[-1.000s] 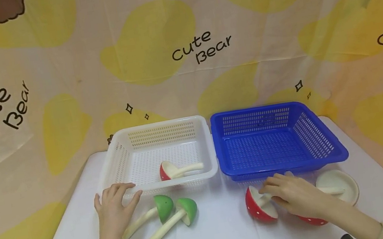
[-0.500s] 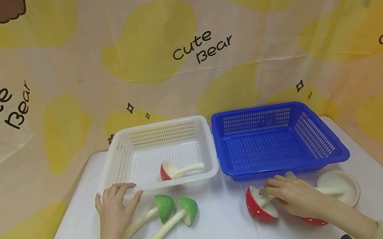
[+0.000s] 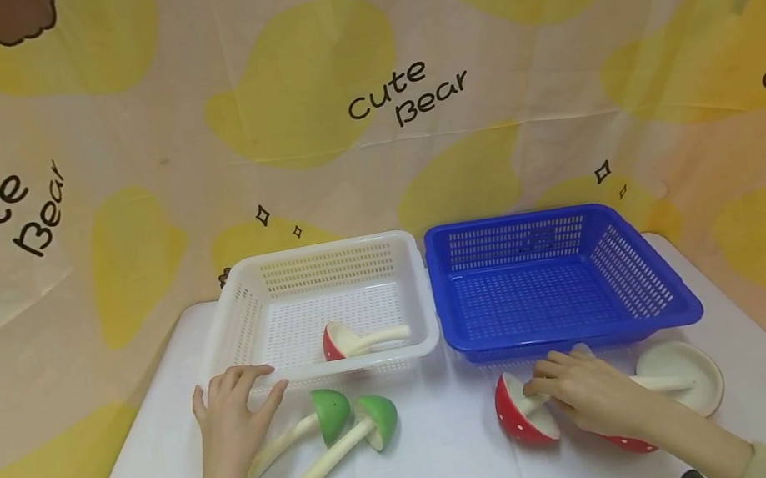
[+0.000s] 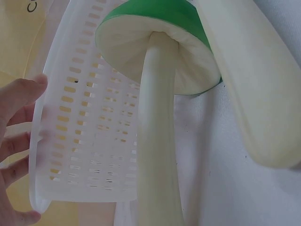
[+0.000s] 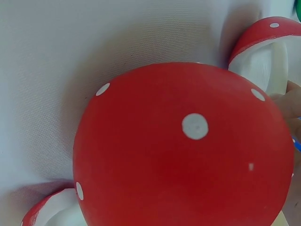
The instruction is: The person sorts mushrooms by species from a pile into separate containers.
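Red mushroom (image 3: pixel 511 415) points its long stem (image 3: pixel 536 401) rightward, pinched by right-hand fingers (image 3: pixel 547 375), left-hand fingers (image 3: pixel 238 375) gripping the white basket (image 3: pixel 361 363).

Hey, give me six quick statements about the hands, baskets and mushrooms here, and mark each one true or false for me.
1. The left hand holds the white basket at its rim. True.
2. The right hand holds a red mushroom. True.
3. A green mushroom lies in the blue basket. False: no mushroom shows in it.
4. The white basket has nothing in it. False: a red-capped mushroom lies inside.
5. Two green mushrooms lie in front of the white basket. True.
6. The blue basket stands to the left of the white basket. False: it stands to the right.
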`<act>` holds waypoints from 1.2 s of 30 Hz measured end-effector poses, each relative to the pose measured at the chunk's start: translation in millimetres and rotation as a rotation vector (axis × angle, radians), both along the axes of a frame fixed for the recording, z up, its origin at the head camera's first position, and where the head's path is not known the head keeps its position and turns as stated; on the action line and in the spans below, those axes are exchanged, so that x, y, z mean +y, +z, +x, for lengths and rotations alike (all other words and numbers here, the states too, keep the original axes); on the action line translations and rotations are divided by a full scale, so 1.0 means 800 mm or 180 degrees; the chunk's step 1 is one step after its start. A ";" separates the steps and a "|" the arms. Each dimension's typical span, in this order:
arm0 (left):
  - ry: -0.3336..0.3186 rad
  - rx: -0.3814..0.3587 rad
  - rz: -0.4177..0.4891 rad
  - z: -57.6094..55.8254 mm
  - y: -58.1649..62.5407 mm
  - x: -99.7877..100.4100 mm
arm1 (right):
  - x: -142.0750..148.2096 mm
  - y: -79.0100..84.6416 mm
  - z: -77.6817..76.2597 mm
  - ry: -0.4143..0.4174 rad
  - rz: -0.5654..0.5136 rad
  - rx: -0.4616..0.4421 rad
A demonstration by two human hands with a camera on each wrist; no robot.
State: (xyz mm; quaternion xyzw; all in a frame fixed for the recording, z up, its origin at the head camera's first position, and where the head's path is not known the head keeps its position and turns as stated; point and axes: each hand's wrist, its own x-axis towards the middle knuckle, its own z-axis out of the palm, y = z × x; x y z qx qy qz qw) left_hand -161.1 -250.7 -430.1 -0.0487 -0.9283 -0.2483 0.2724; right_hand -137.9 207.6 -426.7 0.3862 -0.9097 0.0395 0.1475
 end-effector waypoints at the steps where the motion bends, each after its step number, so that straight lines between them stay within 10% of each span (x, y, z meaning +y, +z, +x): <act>1: 0.0000 -0.0002 0.0004 0.000 0.000 0.000 | 0.000 0.000 0.000 0.0002 -0.0002 0.0001; 20: 0.0003 -0.0086 0.0025 0.002 0.001 -0.001 | -0.006 0.005 0.004 0.0105 -0.0088 0.0156; 36: -0.0009 -0.0099 0.0038 0.000 0.001 -0.001 | -0.014 0.027 0.009 -0.0189 0.0052 -0.0362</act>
